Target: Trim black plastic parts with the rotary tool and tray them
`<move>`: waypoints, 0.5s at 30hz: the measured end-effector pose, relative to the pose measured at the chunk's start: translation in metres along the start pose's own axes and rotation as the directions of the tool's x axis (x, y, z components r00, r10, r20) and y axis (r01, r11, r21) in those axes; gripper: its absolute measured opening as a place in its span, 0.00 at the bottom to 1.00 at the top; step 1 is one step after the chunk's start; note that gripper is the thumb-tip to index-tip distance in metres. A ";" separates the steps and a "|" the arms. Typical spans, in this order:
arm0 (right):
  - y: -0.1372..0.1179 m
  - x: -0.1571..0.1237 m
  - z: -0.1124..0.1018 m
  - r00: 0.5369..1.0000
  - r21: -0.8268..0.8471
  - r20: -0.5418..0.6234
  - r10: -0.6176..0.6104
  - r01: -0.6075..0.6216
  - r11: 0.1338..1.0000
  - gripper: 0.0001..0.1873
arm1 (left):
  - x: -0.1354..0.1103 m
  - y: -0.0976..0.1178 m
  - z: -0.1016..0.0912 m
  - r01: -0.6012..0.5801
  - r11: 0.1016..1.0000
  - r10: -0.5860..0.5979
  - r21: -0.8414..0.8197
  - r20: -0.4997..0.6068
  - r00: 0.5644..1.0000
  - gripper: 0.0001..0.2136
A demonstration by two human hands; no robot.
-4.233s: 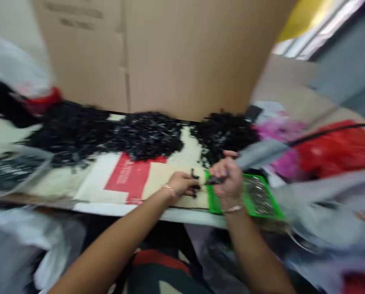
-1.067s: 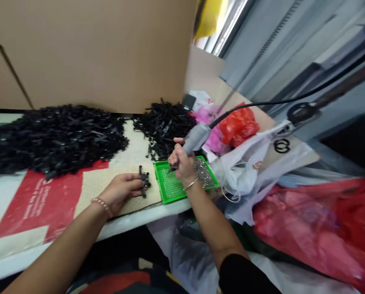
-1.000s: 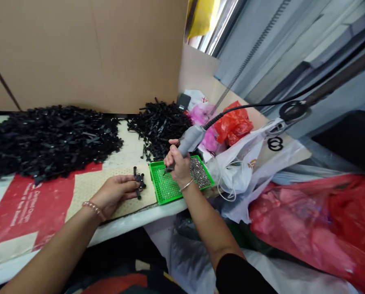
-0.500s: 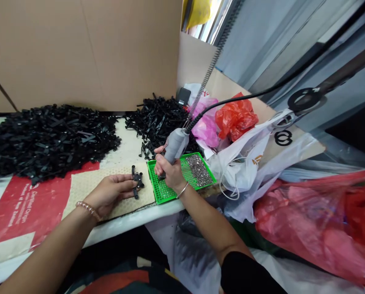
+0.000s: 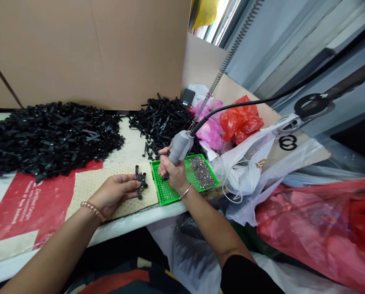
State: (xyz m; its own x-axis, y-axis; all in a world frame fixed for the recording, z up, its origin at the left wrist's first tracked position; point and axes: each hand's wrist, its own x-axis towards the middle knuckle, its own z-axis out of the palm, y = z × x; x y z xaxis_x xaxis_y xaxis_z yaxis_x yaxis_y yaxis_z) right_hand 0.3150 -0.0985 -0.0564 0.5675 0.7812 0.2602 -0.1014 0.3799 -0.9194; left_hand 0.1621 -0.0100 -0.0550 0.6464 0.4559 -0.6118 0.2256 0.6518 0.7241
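Observation:
My right hand [image 5: 174, 172] is wrapped round a grey electric screwdriver [image 5: 181, 146], held tilted with its tip down over a green perforated tray [image 5: 167, 197]. Small metal screws [image 5: 202, 172] are heaped in the tray's right part, and more sit in its holes. To the left, my left hand [image 5: 121, 190] rests on a beige textured mat [image 5: 87, 183], its fingers closed on a few small black plastic parts [image 5: 142, 179]. How the fingertips grip these parts is partly hidden.
A large heap of black parts [image 5: 54, 134] lies at left, a smaller pile [image 5: 162, 122] behind the tray. Pink [image 5: 211, 132] and red plastic bags [image 5: 240, 118] stand at right. A coiled spring [image 5: 228, 61] and black cable [image 5: 262, 102] run up from the screwdriver.
The whole view has shifted slightly, so everything appears a little further right. Both hands keep their grips, with the screwdriver still over the tray.

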 end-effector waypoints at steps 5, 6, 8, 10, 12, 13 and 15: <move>0.000 0.000 -0.001 1.000 -0.048 0.025 -0.004 0.005 0.999 0.13 | -0.001 0.001 0.002 0.001 1.000 -0.001 0.000 0.012 1.000 0.08; 0.000 -0.001 -0.001 1.000 -0.054 0.026 -0.001 0.002 0.999 0.14 | -0.001 0.001 0.002 0.004 1.000 -0.004 0.002 0.007 1.000 0.08; 0.002 -0.001 0.000 1.000 -0.053 0.025 0.007 -0.006 0.999 0.14 | -0.001 0.001 0.001 0.011 1.000 -0.011 0.006 -0.003 1.000 0.08; 0.004 -0.002 -0.001 0.999 -0.043 0.032 0.016 -0.015 0.999 0.14 | -0.001 0.001 0.001 0.012 1.000 -0.012 0.007 -0.010 1.000 0.08; 0.005 -0.002 -0.001 0.999 -0.043 0.032 0.009 -0.008 0.999 0.14 | 0.000 0.000 0.000 0.003 1.000 -0.003 0.005 -0.017 1.000 0.08; 0.005 -0.003 -0.002 1.000 -0.045 0.027 0.002 -0.001 0.999 0.13 | -0.001 0.000 0.000 -0.002 1.000 0.003 0.004 -0.020 1.000 0.08; 0.002 -0.002 -0.002 1.000 -0.049 -0.002 -0.009 0.009 0.999 0.13 | -0.001 -0.001 0.000 -0.011 1.000 0.011 0.002 -0.016 1.000 0.07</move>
State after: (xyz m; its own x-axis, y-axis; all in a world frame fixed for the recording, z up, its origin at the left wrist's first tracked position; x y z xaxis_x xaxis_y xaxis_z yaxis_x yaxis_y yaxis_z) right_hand 0.3150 -0.1005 -0.0595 0.5696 0.7770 0.2680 -0.0564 0.3623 -0.9304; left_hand 0.1616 -0.0112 -0.0551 0.6374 0.4729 -0.6084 0.2197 0.6453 0.7317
